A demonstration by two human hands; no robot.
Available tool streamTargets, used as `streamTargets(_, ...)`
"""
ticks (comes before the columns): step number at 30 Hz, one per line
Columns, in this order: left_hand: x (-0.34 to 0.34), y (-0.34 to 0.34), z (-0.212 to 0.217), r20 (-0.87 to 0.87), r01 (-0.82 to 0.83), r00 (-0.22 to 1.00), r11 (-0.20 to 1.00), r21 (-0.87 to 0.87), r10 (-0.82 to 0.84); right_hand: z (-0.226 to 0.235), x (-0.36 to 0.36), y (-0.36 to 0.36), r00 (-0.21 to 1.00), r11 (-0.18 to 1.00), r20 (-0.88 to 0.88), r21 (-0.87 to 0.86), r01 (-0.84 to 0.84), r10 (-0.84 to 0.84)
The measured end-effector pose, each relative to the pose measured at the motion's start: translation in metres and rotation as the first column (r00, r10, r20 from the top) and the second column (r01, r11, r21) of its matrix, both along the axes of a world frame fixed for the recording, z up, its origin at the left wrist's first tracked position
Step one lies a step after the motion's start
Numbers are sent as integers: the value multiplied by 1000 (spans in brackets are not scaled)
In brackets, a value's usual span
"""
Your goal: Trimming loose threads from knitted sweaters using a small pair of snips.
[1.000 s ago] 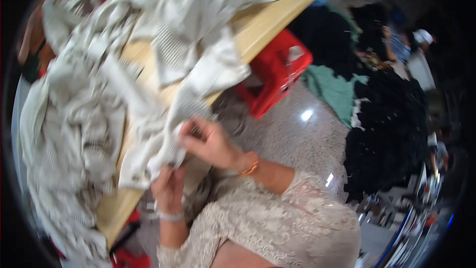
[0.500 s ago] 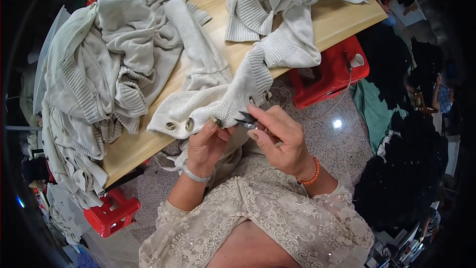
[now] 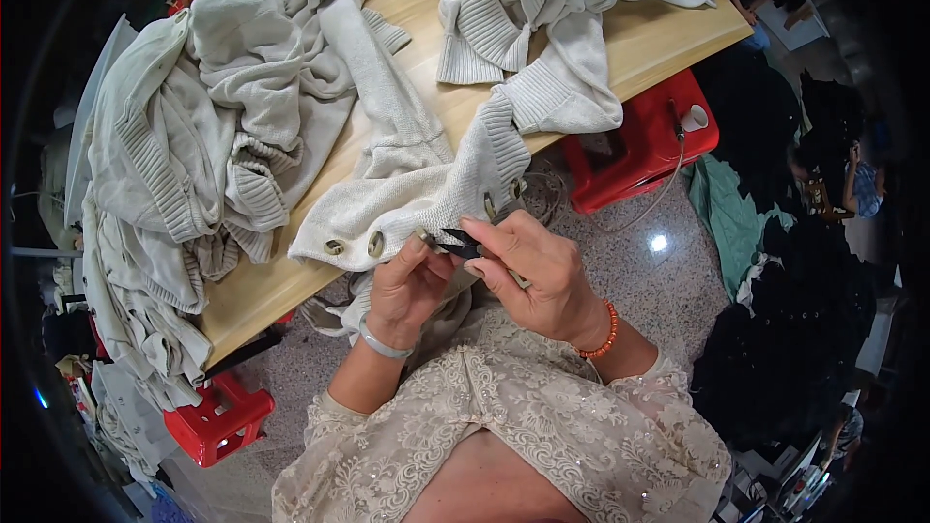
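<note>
A cream knitted cardigan [image 3: 417, 196] hangs over the near table edge, its button band stretched across in front of me. My left hand [image 3: 399, 298] pinches the band at a brownish-green button [image 3: 424, 236] between thumb and fingers. Small thread snips with dark blades [image 3: 459, 243] are gripped in my right hand [image 3: 539, 273]. The blades point left and lie right beside that button; whether they touch thread is too small to tell. More buttons of this kind sit along the band, one [image 3: 376, 243] left of my left hand and another [image 3: 489, 206] above my right fingers.
Similar cream knitwear [image 3: 262, 87] is heaped on the left of the wooden table [image 3: 678, 44], with more [image 3: 484, 29] at the far side. A red stool [image 3: 644, 150] bearing a white cup stands right; another red stool [image 3: 221, 418] is lower left. Dark garments [image 3: 775, 349] lie right.
My right hand has moved left with the snips, bringing the blades to the button at my left thumb. The left hand keeps its pinch on the band.
</note>
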State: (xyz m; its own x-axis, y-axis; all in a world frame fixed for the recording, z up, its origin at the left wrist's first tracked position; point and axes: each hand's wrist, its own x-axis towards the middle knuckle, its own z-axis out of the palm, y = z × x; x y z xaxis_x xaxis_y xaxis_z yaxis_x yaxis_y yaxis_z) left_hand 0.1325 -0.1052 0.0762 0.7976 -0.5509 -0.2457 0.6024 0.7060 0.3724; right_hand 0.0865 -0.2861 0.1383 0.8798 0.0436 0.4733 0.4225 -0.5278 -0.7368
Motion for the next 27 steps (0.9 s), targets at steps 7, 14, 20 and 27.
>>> streamTargets(7,3,2,1,-4,26,1000,1000,-14,-26,0,5,-2,997,996,75,-86,8,-1)
streamTargets(14,2,8,-4,72,125,990,992,11,-125,0,3,-5,993,989,114,-146,-5,22)
streamTargets(20,2,1,1,11,40,999,999,22,-40,-4,7,-7,987,987,157,-161,-5,31)
streamTargets(27,2,6,-3,-13,117,993,993,14,-117,-1,4,-7,989,984,148,-173,39,-13)
